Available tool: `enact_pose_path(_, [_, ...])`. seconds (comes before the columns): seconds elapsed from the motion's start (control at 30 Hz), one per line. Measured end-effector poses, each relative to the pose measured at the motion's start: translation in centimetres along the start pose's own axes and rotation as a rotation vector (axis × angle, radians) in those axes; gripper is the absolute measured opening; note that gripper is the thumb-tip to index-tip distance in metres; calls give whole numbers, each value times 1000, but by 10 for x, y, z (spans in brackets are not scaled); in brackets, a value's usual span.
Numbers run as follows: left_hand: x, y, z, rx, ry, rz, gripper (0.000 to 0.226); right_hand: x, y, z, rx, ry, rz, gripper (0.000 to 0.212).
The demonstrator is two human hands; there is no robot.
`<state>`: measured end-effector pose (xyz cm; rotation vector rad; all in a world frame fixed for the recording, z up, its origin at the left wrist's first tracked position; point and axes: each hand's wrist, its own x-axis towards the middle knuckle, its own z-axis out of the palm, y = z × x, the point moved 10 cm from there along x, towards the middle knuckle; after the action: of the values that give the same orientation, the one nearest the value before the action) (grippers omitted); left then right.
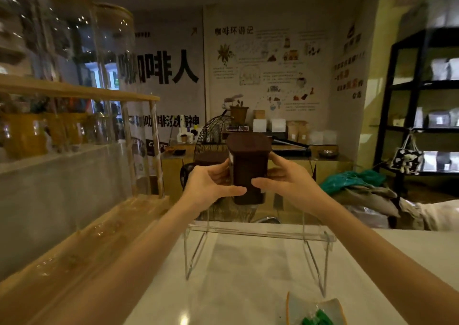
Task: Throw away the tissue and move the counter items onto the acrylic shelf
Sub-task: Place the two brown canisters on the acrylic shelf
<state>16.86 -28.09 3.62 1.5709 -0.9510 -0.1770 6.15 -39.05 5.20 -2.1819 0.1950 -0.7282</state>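
A dark brown square container [249, 168] with a wider lid is held upright in the air between both my hands. My left hand [211, 183] grips its left side and my right hand [285, 179] grips its right side, thumbs across the front. It hangs above the back edge of the clear acrylic shelf [258, 232], which stands on the white counter [223, 287]. A small white dish [330, 307] with green packets [318, 318] lies on the counter near the bottom edge. No tissue is in view.
A wooden rack [82, 93] with tall glass jars runs along the left side of the counter. Beyond the counter stand a low table with a wire basket [211, 133] and paper bags, and a black shelving unit [422, 101] at right.
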Motion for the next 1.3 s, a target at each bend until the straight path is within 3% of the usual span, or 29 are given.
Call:
enact_pose_path(0.17, [17,-14,-2,145,133,28,47,27,29,6,-53,9,69,76])
enact_pose_path(0.67, [40,-44,4,362,116,-27,43,52,66,35,-57,17,118,66])
enact_pose_path(1.07, [42,-39,10,491,236,22,30,54,84,29,-164,112,203,62])
enact_pose_path(1.3, [46,-40,15,581,294,19,29,55,90,30,-146,156,235,44])
